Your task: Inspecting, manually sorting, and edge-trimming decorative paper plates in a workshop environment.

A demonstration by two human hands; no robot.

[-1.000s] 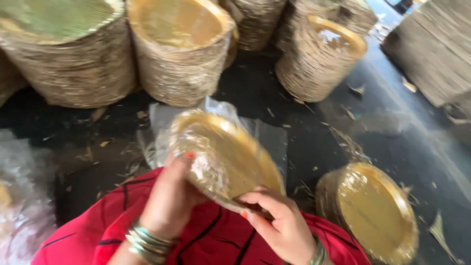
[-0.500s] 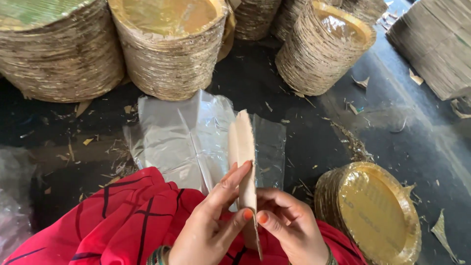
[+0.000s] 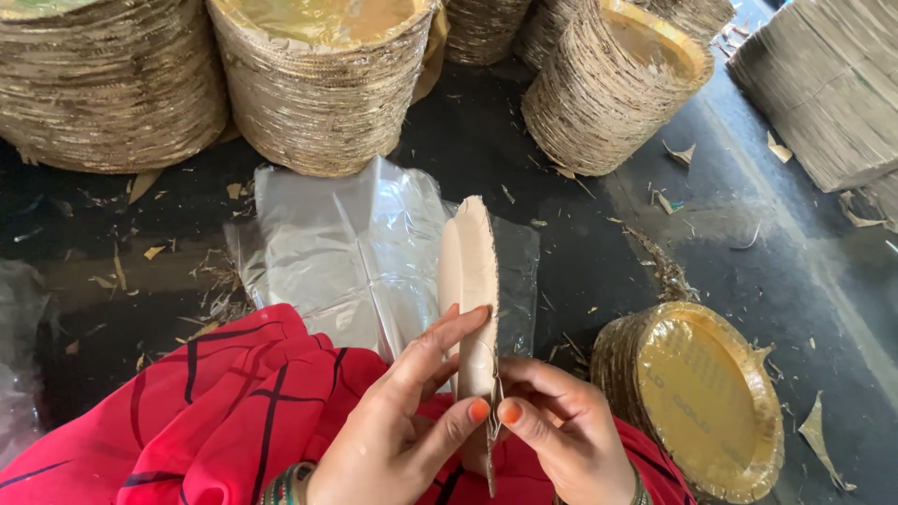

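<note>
A thin stack of paper plates (image 3: pixel 470 281) stands on edge above my lap, its pale back toward the left. My left hand (image 3: pixel 398 425) pinches its lower part from the left, fingers spread along the rim. My right hand (image 3: pixel 558 430) grips the same lower edge from the right, thumb meeting the left thumb. Behind the plates lies a pile of clear plastic bags (image 3: pixel 346 252) on the dark floor. A red cloth with dark stripes (image 3: pixel 215 411) covers my lap.
A low stack of gold plates (image 3: pixel 697 397) sits at my right. Tall plate stacks stand at the back: left (image 3: pixel 108 93), middle (image 3: pixel 323 93) and right (image 3: pixel 617 89). Flat cardboard sheets (image 3: pixel 823 84) are piled at the far right. Paper scraps litter the floor.
The plates were held face up showing their gold side; both hands turned them on edge. The view has shifted slightly, and the grip has moved to the lower rim.
</note>
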